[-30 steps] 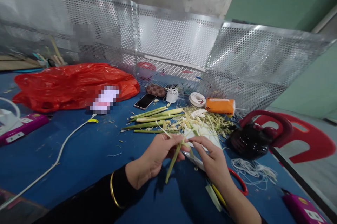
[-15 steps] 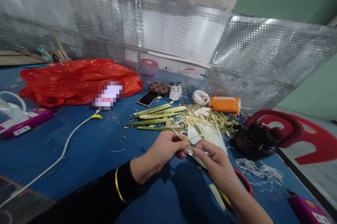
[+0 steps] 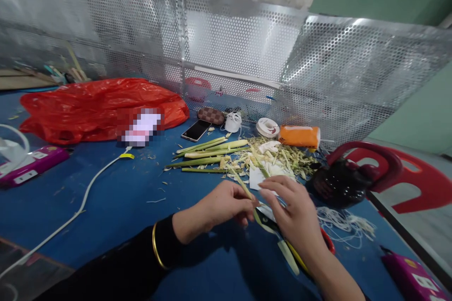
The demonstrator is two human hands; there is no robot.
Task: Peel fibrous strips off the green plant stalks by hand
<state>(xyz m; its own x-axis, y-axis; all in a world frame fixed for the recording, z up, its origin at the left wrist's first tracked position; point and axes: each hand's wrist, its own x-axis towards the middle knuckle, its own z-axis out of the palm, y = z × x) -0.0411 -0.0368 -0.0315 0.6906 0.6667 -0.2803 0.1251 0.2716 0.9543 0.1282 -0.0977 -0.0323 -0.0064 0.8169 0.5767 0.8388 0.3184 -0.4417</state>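
My left hand [image 3: 221,207] is closed, pinching a thin green leaf strip [image 3: 243,188] at its middle. My right hand [image 3: 294,214] is curled beside it, fingertips on the same strip where it bends downward. Both hands hover low over the blue table [image 3: 116,202]. Just beyond them lie a few long green stalks [image 3: 208,150] side by side and a heap of pale peelings [image 3: 278,157] on white paper. Under my right wrist lie red-handled scissors [image 3: 326,242] and a pale stalk piece [image 3: 287,256].
A red plastic bag [image 3: 99,108] lies at the back left, with a phone [image 3: 196,130], a small checked pouch, thread spools [image 3: 267,127] and an orange packet [image 3: 299,135] along the perforated metal screen [image 3: 229,51]. A dark kettle [image 3: 339,181], white string [image 3: 348,228], power strips and a white cable [image 3: 81,204] surround the hands.
The green stalk that hung down from my left hand is gone from that grip; both hands have lowered and now pinch a thinner strip. The camera shifted slightly.
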